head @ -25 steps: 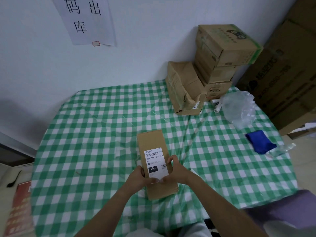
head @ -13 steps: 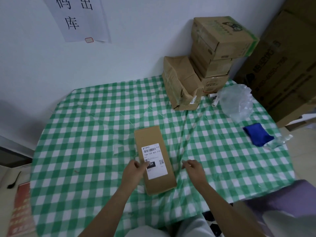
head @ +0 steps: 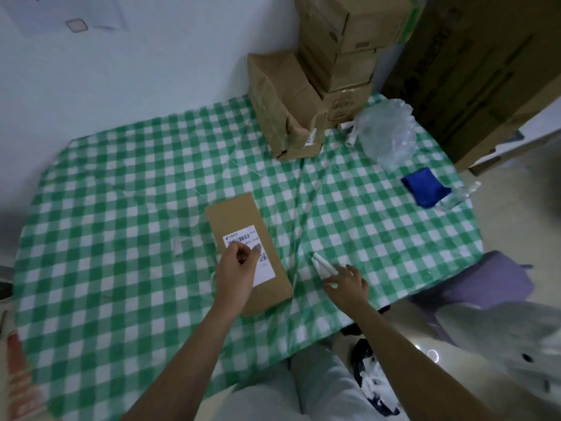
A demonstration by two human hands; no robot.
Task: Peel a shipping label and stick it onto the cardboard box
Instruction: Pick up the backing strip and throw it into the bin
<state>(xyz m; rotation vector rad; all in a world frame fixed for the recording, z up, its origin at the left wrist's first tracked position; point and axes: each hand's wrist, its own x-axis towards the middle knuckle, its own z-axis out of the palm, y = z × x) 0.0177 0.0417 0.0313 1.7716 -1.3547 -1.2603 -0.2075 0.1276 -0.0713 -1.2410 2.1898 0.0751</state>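
Note:
A long brown cardboard box lies flat on the green checked tablecloth in front of me. A white shipping label with a barcode is stuck on its top face. My left hand rests on the label, fingers loosely bent and fingertips pressing on the printed part; it holds nothing. My right hand is off the box to the right, low over the cloth with fingers spread. A narrow white strip of backing paper lies at its fingertips, touching them.
Several stacked cardboard boxes stand at the back right, one brown box leaning against them. A clear plastic bag, small white tubes and a blue cloth lie on the right side. A large carton stands past the table's right edge.
Both hands were pressing the label's lower end. My right hand has left the box and moved right to the cloth, where the white strip now shows. My left hand slid up the label.

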